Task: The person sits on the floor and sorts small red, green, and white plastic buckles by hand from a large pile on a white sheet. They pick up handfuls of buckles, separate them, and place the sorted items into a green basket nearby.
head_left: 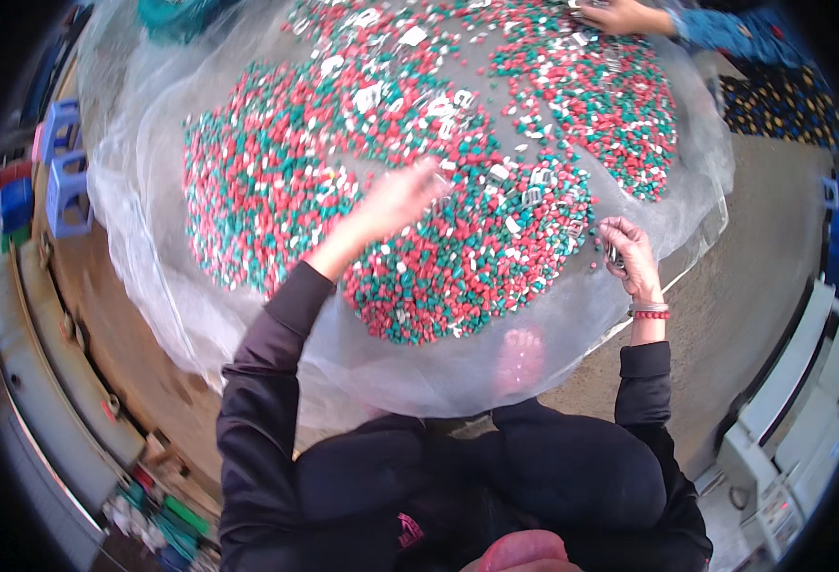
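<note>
Many small red, green and white pebble-like pieces (276,153) lie spread over a translucent plastic sheet (343,367). Among them are silvery and white buckle-like frames (532,196). Over the middle of the pile is my left hand (396,202), its fingers drawn together at the tips; a small pale piece seems to be at them, too blurred to name. At the pile's right edge, above the bare sheet, my right hand (632,255) is closed around several small dark metallic pieces, partly hidden by the fingers. A red bead bracelet circles that wrist.
At the far right another person's hand (620,16) in a blue denim sleeve reaches into the pile. Beyond the sheet lie black, blue and yellow pieces (782,105). Blue plastic stools (69,195) stand at left, a green bundle (176,17) at far left, a pale machine (772,467) at lower right.
</note>
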The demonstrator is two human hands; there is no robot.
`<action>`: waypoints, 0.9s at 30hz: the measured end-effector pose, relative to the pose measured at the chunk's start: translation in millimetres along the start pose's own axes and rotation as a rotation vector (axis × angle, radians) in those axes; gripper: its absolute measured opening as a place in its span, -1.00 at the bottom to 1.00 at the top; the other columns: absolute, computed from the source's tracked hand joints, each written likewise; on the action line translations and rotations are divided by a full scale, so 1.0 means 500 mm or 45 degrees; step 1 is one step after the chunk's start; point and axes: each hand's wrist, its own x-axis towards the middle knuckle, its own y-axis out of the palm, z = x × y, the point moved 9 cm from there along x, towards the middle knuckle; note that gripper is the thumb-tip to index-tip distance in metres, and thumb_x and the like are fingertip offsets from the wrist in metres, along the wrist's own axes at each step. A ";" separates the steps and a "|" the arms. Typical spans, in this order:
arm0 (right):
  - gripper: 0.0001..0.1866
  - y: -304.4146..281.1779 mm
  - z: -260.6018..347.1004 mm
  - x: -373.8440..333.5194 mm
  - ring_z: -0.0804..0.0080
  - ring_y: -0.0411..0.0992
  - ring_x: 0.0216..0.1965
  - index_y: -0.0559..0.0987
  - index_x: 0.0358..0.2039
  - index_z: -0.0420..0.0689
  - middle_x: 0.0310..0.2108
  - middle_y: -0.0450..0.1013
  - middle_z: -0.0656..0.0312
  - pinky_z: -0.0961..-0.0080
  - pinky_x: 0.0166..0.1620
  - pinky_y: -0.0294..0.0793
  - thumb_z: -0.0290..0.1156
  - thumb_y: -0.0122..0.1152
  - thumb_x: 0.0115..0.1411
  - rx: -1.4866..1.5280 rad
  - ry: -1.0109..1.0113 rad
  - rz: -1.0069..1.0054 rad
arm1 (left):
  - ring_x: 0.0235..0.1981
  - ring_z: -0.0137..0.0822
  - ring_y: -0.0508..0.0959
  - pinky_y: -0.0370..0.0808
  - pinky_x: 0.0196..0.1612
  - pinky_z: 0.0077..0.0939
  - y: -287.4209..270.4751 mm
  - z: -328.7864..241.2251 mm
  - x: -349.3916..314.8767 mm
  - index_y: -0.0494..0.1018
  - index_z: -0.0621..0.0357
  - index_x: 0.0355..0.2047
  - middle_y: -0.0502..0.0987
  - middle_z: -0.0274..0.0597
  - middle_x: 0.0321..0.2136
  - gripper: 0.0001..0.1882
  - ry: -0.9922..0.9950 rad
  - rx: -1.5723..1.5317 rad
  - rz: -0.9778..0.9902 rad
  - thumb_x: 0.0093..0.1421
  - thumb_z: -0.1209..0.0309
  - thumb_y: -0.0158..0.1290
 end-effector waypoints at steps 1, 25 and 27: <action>-0.70 -0.016 -0.028 0.007 0.69 0.21 -0.71 0.51 -0.26 -0.17 -0.55 0.38 0.34 0.71 -0.73 0.08 -0.23 0.30 0.13 -0.167 0.016 -0.124 | -0.55 -0.52 0.42 0.34 -0.54 -0.58 -0.043 0.019 -0.007 0.38 0.11 -0.32 0.38 -0.35 -0.55 -0.67 -0.092 -0.355 -0.051 0.33 0.09 -0.05; -0.74 0.380 0.127 -0.122 0.41 0.20 -0.43 0.44 -0.22 -0.24 -0.38 0.20 0.15 0.78 -0.73 0.23 -0.29 0.04 0.25 1.443 -0.002 1.068 | -0.33 -0.34 0.51 0.45 -0.57 -0.53 -0.011 -0.050 -0.075 0.33 0.13 -0.38 0.41 -0.22 -0.38 -0.94 0.000 -1.556 0.345 0.13 0.44 -0.08; -0.75 0.378 0.103 -0.084 0.41 0.21 -0.39 0.44 -0.22 -0.25 -0.34 0.21 0.14 0.78 -0.73 0.22 -0.30 0.03 0.25 1.367 0.067 0.679 | -0.25 -0.18 0.56 0.58 -0.48 -0.37 0.009 -0.044 -0.102 0.34 0.22 -0.29 0.46 -0.05 -0.29 -0.83 -0.093 -1.865 0.341 0.10 0.48 -0.13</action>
